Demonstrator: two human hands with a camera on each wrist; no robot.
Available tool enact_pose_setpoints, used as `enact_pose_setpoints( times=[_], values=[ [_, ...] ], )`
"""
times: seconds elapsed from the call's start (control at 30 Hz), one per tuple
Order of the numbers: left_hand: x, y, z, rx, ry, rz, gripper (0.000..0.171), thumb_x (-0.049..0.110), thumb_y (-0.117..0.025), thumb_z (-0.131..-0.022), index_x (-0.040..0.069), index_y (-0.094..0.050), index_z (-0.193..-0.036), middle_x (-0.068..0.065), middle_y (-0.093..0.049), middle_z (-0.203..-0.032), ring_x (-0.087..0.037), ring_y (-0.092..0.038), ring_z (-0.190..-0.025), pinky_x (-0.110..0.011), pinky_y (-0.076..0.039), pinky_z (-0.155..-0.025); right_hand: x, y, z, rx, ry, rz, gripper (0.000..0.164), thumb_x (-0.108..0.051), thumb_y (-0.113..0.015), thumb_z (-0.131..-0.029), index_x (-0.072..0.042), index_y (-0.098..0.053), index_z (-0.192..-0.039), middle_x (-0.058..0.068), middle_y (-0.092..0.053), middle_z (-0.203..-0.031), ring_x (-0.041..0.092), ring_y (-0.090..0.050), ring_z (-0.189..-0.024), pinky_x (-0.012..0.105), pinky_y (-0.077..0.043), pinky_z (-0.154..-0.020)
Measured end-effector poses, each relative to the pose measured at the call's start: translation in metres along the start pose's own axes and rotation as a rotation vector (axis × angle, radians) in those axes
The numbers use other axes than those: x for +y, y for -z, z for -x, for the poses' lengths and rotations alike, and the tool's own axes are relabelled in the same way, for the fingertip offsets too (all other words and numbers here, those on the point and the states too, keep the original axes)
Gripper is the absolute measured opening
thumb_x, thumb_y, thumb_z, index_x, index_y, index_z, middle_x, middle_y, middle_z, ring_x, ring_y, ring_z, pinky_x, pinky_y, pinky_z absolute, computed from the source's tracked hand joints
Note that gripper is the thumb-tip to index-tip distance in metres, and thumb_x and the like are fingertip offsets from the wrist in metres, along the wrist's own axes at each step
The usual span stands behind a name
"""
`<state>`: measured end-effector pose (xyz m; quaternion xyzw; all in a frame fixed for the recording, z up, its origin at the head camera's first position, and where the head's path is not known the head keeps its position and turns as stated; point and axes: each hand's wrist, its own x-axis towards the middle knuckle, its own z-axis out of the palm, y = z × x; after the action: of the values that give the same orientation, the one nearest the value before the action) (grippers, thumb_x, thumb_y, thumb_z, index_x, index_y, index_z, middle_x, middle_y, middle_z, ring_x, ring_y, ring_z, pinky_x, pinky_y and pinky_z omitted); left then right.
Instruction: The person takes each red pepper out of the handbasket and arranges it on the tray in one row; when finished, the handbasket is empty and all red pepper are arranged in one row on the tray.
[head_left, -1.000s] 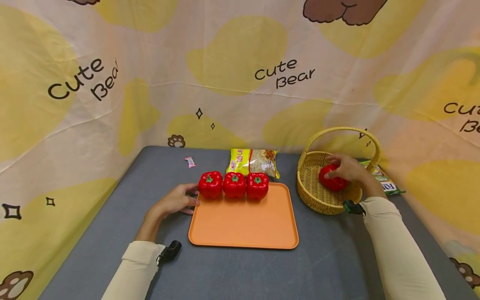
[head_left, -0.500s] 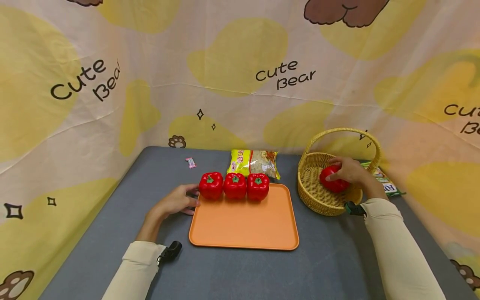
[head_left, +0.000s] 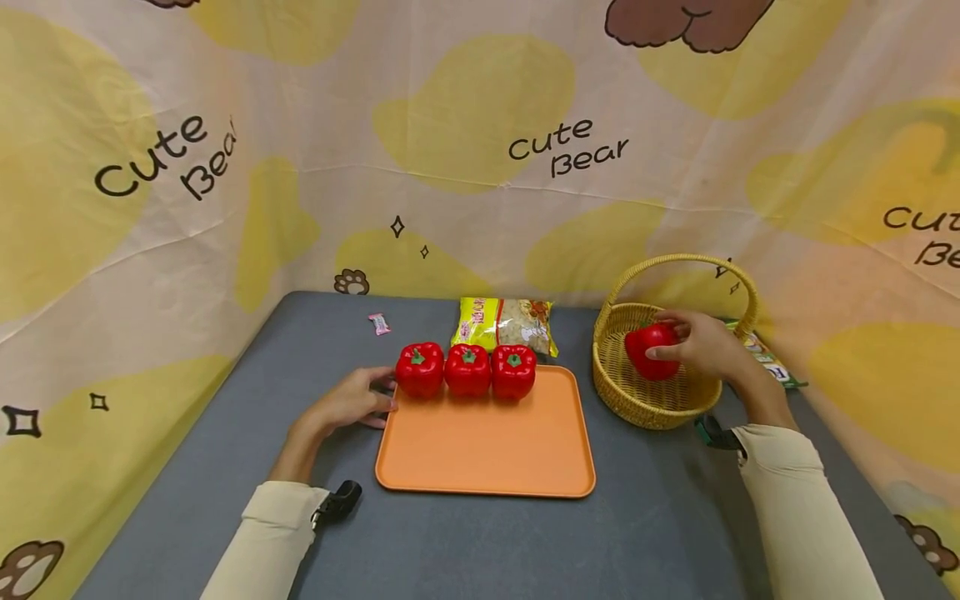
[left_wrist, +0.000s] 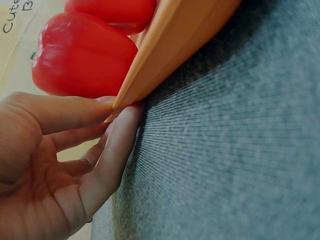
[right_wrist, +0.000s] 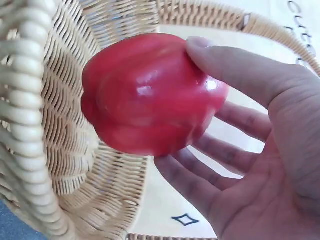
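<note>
Three red bell peppers with green stems, the left one (head_left: 420, 370), the middle one (head_left: 468, 372) and the right one (head_left: 513, 372), stand side by side along the far left edge of an orange tray (head_left: 486, 454). My left hand (head_left: 351, 402) pinches the tray's left rim between thumb and fingers, as the left wrist view shows, close beside a pepper (left_wrist: 82, 57). Over at the right, my right hand (head_left: 705, 346) grips another red bell pepper (right_wrist: 145, 95) by one end, inside the wicker basket (head_left: 637, 408). The pepper lies tilted in that grip.
The basket's tall handle (head_left: 678, 257) arches over my right hand. Behind the tray lies a yellow snack bag (head_left: 504, 325), with a small pink candy (head_left: 379, 324) to its left. A green packet (head_left: 772, 362) lies partly hidden behind the basket and forearm. A printed cloth (head_left: 450, 150) hangs behind the table.
My right hand has shifted and turned the gripped pepper slightly leftward within the basket, and its stem end now shows. The left hand and tray have stayed in place.
</note>
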<state>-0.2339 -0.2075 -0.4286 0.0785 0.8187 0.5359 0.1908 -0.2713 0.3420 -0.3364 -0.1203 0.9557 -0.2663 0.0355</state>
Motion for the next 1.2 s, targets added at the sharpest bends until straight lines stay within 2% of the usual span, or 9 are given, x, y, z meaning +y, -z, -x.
enact_pose_setpoints(
  times=[0.1, 0.27, 0.5, 0.63, 0.73, 0.83, 0.97, 1.07, 1.2],
  values=[
    [0.000, 0.000, 0.000, -0.003, -0.003, 0.006, 0.067, -0.001, -0.062, -0.096, -0.012, -0.036, -0.158, -0.032, -0.051, -0.142, -0.024, -0.067, -0.097, -0.041, -0.067, -0.078, -0.004, -0.002, 0.008, 0.029, 0.017, 0.012, 0.083, -0.036, -0.081, -0.093, 0.008, -0.046, -0.153, 0.033, -0.059, -0.137, 0.048, -0.060, -0.121, 0.051, -0.057, -0.094],
    [0.000, 0.000, 0.000, -0.003, 0.000, -0.004, 0.067, 0.001, -0.062, -0.096, -0.011, -0.037, -0.157, -0.031, -0.051, -0.142, -0.024, -0.067, -0.096, -0.041, -0.067, -0.078, -0.012, -0.004, 0.024, 0.044, -0.004, -0.014, 0.094, -0.035, -0.082, -0.091, 0.010, -0.036, -0.159, 0.035, -0.041, -0.143, 0.050, -0.048, -0.127, 0.056, -0.050, -0.096],
    [0.001, 0.000, 0.000, -0.002, -0.007, -0.011, 0.066, 0.001, -0.062, -0.096, -0.012, -0.038, -0.157, -0.031, -0.052, -0.141, -0.024, -0.067, -0.096, -0.041, -0.067, -0.078, -0.021, -0.007, 0.038, 0.096, 0.008, -0.117, 0.086, -0.027, -0.083, -0.091, 0.004, -0.040, -0.159, 0.029, -0.036, -0.145, 0.049, -0.047, -0.132, 0.058, -0.048, -0.104],
    [0.001, 0.000, 0.000, -0.001, -0.004, -0.012, 0.067, 0.001, -0.064, -0.096, -0.011, -0.038, -0.157, -0.031, -0.052, -0.141, -0.025, -0.067, -0.096, -0.041, -0.067, -0.078, -0.031, -0.008, 0.043, 0.110, 0.058, -0.200, 0.086, -0.022, -0.086, -0.090, -0.002, -0.041, -0.160, 0.026, -0.037, -0.146, 0.050, -0.053, -0.132, 0.031, -0.056, -0.101],
    [0.001, 0.000, 0.000, 0.002, -0.001, -0.019, 0.068, 0.002, -0.065, -0.096, -0.011, -0.038, -0.157, -0.031, -0.052, -0.140, -0.025, -0.067, -0.097, -0.041, -0.067, -0.078, -0.039, -0.012, 0.044, 0.118, 0.134, -0.269, 0.083, -0.014, -0.087, -0.088, -0.004, -0.044, -0.159, 0.023, -0.039, -0.144, 0.046, -0.055, -0.128, 0.009, -0.051, -0.093],
    [0.001, 0.001, 0.001, 0.004, -0.001, -0.021, 0.068, 0.002, -0.065, -0.096, -0.010, -0.038, -0.157, -0.031, -0.053, -0.140, -0.025, -0.067, -0.097, -0.042, -0.067, -0.078, -0.047, -0.018, 0.042, 0.098, 0.199, -0.333, 0.080, -0.007, -0.086, -0.087, -0.006, -0.047, -0.157, 0.019, -0.041, -0.144, 0.038, -0.052, -0.129, 0.005, -0.048, -0.095],
    [0.001, 0.001, 0.001, 0.003, -0.002, -0.018, 0.068, 0.002, -0.065, -0.096, -0.010, -0.039, -0.157, -0.031, -0.052, -0.141, -0.025, -0.067, -0.097, -0.042, -0.067, -0.078, -0.056, -0.028, 0.036, 0.055, 0.233, -0.367, 0.078, -0.007, -0.087, -0.086, -0.008, -0.050, -0.154, 0.014, -0.043, -0.147, 0.034, -0.052, -0.129, 0.013, -0.052, -0.099],
    [0.001, 0.001, 0.000, 0.004, 0.000, -0.018, 0.067, 0.002, -0.065, -0.096, -0.010, -0.039, -0.157, -0.030, -0.052, -0.140, -0.025, -0.067, -0.097, -0.042, -0.067, -0.078, -0.062, -0.038, 0.031, 0.035, 0.234, -0.362, 0.079, -0.006, -0.088, -0.084, -0.007, -0.050, -0.153, 0.015, -0.044, -0.148, 0.038, -0.054, -0.130, 0.035, -0.056, -0.106],
    [0.001, 0.000, 0.000, 0.005, 0.003, -0.020, 0.067, 0.001, -0.064, -0.096, -0.011, -0.039, -0.157, -0.030, -0.053, -0.140, -0.025, -0.067, -0.096, -0.041, -0.067, -0.078, -0.069, -0.052, 0.023, 0.017, 0.227, -0.330, 0.081, -0.004, -0.088, -0.081, -0.003, -0.049, -0.153, 0.019, -0.046, -0.148, 0.043, -0.052, -0.133, 0.061, -0.051, -0.111]
  ],
)
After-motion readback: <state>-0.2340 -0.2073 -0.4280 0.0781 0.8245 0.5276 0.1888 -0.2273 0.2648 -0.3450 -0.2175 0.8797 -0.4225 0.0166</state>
